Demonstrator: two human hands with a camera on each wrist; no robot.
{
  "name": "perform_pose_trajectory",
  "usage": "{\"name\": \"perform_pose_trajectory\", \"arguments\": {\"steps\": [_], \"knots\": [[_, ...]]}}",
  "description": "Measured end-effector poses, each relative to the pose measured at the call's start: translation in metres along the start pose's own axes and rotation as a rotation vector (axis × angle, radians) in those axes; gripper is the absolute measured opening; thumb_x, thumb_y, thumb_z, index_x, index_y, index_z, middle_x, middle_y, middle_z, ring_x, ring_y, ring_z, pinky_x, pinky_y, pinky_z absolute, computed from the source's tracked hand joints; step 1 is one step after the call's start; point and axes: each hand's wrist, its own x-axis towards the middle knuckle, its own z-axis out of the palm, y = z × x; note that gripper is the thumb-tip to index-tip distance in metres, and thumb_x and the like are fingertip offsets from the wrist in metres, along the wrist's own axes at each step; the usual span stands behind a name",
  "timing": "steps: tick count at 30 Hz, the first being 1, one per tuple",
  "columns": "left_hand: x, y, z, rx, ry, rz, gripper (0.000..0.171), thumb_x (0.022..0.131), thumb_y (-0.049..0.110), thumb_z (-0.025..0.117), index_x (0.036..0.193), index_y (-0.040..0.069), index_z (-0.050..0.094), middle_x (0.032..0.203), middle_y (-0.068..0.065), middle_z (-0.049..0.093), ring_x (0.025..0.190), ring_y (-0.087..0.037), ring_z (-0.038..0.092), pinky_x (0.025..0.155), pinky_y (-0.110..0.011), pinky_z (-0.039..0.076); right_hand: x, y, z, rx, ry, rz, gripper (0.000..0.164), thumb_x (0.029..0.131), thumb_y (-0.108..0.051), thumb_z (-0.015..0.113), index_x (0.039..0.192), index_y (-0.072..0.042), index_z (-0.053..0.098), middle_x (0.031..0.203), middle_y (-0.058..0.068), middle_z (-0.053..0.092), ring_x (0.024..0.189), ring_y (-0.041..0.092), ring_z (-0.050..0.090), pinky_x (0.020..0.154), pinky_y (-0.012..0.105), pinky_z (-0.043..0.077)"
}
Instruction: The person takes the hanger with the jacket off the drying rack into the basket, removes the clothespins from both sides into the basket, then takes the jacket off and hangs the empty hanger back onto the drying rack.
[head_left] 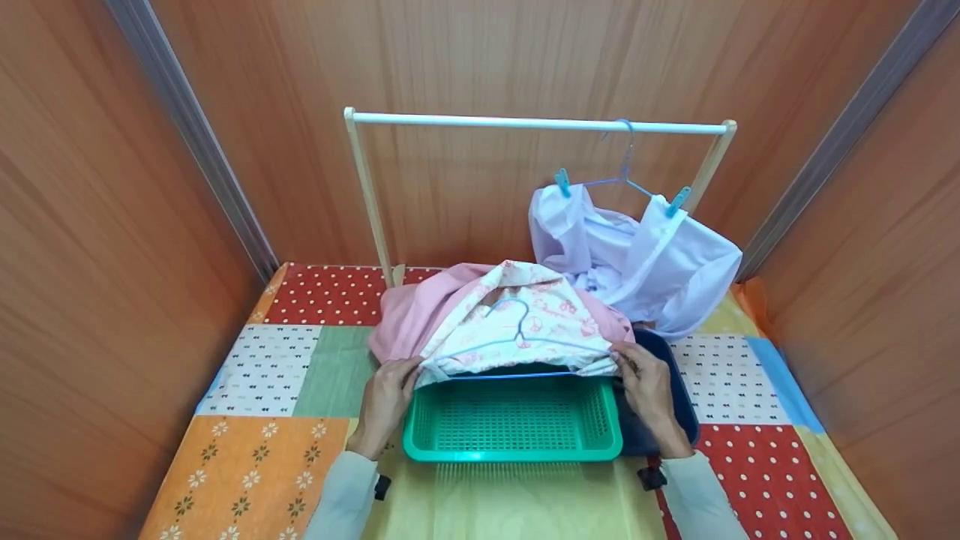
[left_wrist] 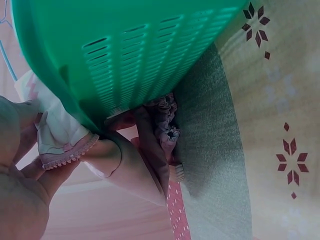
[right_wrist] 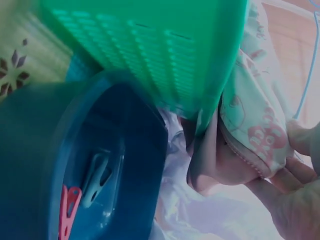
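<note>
A pink cloth [head_left: 409,319] with a white printed part [head_left: 555,311] is bunched over the far end of a green basket [head_left: 514,456]. A blue wire hanger [head_left: 520,330] lies across the white part, its hook pointing away from me. At its left end my left hand [head_left: 384,397] pinches the cloth's edge; the left wrist view shows a beaded-looking trim [left_wrist: 70,154] by the fingers. My right hand [head_left: 649,386] pinches the cloth by the hanger's right end, thumb close to the wire. Between the hands, the hanger's lower bar runs along the cloth's near edge.
A rack with a white bar [head_left: 480,121] stands behind. A white garment [head_left: 701,262] hangs there from a hanger, held by teal clothespins [head_left: 562,182]. Right of the basket, a dark blue basin [head_left: 681,382] holds a red clothespin [right_wrist: 68,212] and a teal one [right_wrist: 97,180]. Wooden panels enclose the table.
</note>
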Motion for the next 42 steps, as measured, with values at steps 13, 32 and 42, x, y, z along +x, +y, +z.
{"name": "perform_pose_trajectory", "arguments": {"steps": [13, 32, 42], "knots": [[-0.003, 0.000, 0.005, 0.037, 0.048, 0.044, 0.017, 0.092, 0.009, 0.068, 0.107, 0.007, 0.075, 0.098, -0.008, 0.075, 0.091, -0.023, 0.070, 0.081, -0.039, 0.059, -0.005, -0.009, 0.001, -0.160, -0.072, 0.278, 0.013, 0.089, -0.012, 0.072, 0.101, -0.009, 0.076, 0.106, 0.012, 0.074, 0.098, 0.034, 0.069, 0.080, 0.052, 0.051], [-0.005, -0.001, 0.005, -0.053, 0.019, -0.014, 0.022, 0.092, 0.008, 0.067, 0.112, 0.004, 0.073, 0.102, -0.010, 0.075, 0.095, -0.024, 0.071, 0.085, -0.039, 0.058, -0.004, -0.003, -0.004, -0.054, 0.066, 0.391, 0.011, 0.088, -0.007, 0.073, 0.097, -0.007, 0.077, 0.076, 0.011, 0.073, 0.058, -0.002, 0.050, 0.054, 0.010, 0.036], [-0.002, -0.004, 0.006, -0.058, 0.042, -0.001, 0.023, 0.090, 0.007, 0.068, 0.112, 0.006, 0.074, 0.102, -0.010, 0.076, 0.095, -0.024, 0.072, 0.082, -0.039, 0.059, 0.003, -0.003, -0.012, 0.101, 0.043, 0.591, 0.018, 0.090, -0.011, 0.071, 0.105, -0.001, 0.075, 0.084, 0.009, 0.073, 0.063, -0.003, 0.055, 0.056, 0.012, 0.045]]}}
